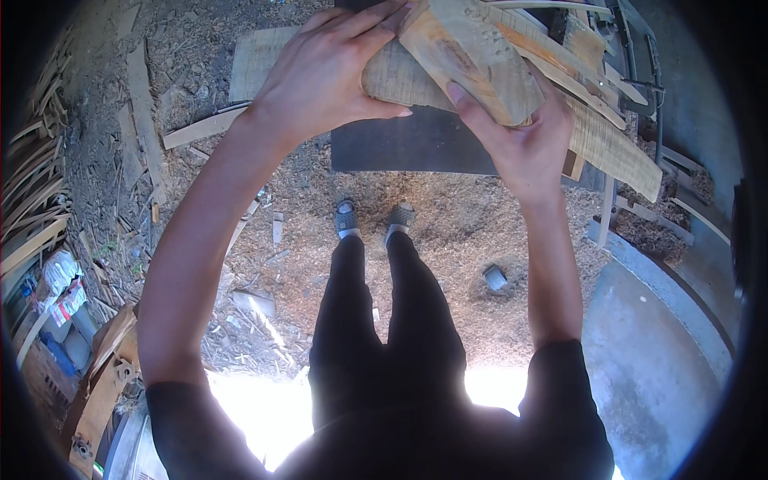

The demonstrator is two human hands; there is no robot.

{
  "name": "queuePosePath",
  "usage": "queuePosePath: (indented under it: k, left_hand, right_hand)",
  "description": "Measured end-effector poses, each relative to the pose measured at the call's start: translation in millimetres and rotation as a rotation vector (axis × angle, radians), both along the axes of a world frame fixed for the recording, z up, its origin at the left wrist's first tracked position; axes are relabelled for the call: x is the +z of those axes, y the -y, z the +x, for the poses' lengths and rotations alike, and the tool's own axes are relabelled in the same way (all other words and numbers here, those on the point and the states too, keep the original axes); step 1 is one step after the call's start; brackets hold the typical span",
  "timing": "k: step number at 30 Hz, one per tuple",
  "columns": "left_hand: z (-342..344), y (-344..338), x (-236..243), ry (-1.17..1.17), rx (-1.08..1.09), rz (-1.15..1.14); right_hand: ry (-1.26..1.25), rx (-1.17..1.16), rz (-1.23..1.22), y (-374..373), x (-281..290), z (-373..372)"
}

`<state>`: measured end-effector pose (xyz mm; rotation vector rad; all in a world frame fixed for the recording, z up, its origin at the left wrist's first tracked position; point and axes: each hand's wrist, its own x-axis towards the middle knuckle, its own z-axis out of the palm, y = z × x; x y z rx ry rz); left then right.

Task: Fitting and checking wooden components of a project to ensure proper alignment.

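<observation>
A thick, pale wooden block [472,60] with a knotty, darker patch on its face is held up at the top of the view. My right hand [532,140] grips its near lower end, the thumb lying across the face. The fingers of my left hand [324,76] bend over to the block's upper left end; their tips are partly hidden. My left thumb points right, away from the block, beside a rough wooden plank [400,76]. This plank passes beneath the block, above a dark flat tabletop [416,144].
Several wood strips [576,68] pile up at the right, beside dark metal bars [656,88]. Sawdust covers the floor [448,208] around my sandalled feet. Curved offcuts [36,176] are stacked along the left. A concrete wall [704,104] rises on the right.
</observation>
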<state>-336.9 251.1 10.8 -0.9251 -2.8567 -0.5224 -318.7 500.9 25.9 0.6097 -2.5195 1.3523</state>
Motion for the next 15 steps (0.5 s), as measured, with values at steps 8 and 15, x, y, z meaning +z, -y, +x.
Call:
queuePosePath:
  k: [8,15]
  left_hand:
    - [1,-2,2,-0.009,-0.023,-0.06]
    - [-2,1,-3,-0.031,-0.043,-0.012]
  right_hand:
    - [0.148,0.016,-0.178,-7,-17,1]
    - [0.129,0.011,-0.244,-6,-24,-2]
